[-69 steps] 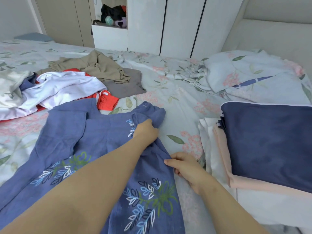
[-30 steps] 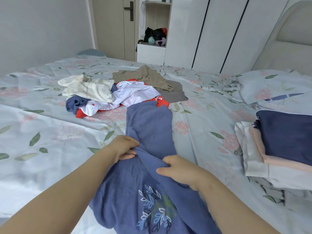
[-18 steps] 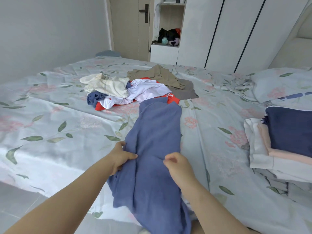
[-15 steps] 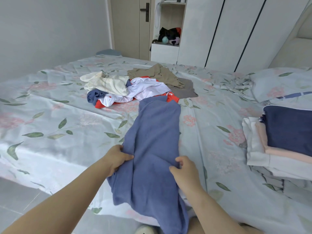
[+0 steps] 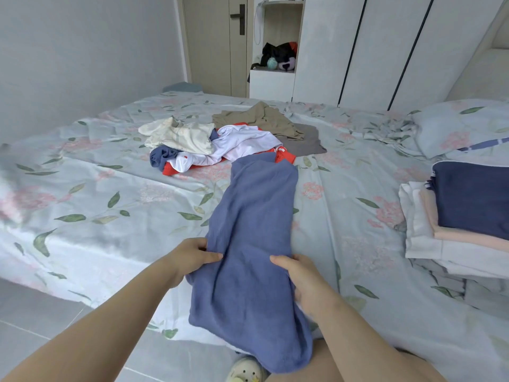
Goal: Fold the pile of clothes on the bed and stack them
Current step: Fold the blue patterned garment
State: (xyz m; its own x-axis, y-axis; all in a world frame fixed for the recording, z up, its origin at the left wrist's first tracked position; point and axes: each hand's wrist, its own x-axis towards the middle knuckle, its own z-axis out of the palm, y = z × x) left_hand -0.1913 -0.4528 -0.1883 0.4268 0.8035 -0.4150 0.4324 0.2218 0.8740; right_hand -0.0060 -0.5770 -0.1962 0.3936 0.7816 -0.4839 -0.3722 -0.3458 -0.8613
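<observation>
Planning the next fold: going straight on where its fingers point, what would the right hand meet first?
The right hand would first cross the blue garment it grips, then probably reach the left hand; depth unclear.

Head-worn camera looks forward and down (wide-angle) across the bed (image 5: 91,188).

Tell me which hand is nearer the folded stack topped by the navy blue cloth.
Right. The right hand grips the blue fabric garment on the edge facing the folded stack; the left hand grips its opposite edge, farther away.
</observation>
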